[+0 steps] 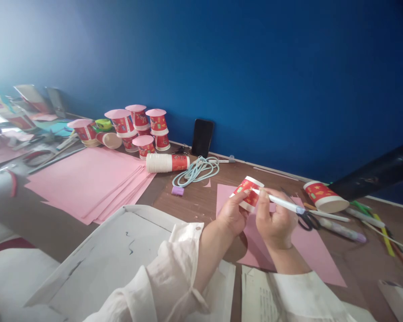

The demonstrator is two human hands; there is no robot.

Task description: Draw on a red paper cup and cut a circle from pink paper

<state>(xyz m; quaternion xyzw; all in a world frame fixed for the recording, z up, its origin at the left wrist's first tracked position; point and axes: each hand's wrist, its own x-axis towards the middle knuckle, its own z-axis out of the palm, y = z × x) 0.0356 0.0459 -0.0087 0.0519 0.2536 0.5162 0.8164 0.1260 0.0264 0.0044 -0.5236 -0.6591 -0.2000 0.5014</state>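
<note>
The left hand [233,214] has its fingers closed around a red-and-white printed paper cup [246,184], holding it tilted above a flat pink paper sheet [310,257]. The right hand [277,223] pinches a slim white pen [284,202] between thumb and fingers, its tip at the cup's red side; whether it touches is unclear. Beside that hand lie black-handled scissors [308,221]. Farther left, a coiled pale-blue cord [198,171] rests near a black rectangular phone [202,137] leaning against the blue wall [255,80].

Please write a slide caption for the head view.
Left hand holds a red paper cup; right hand, a white pen.
</note>
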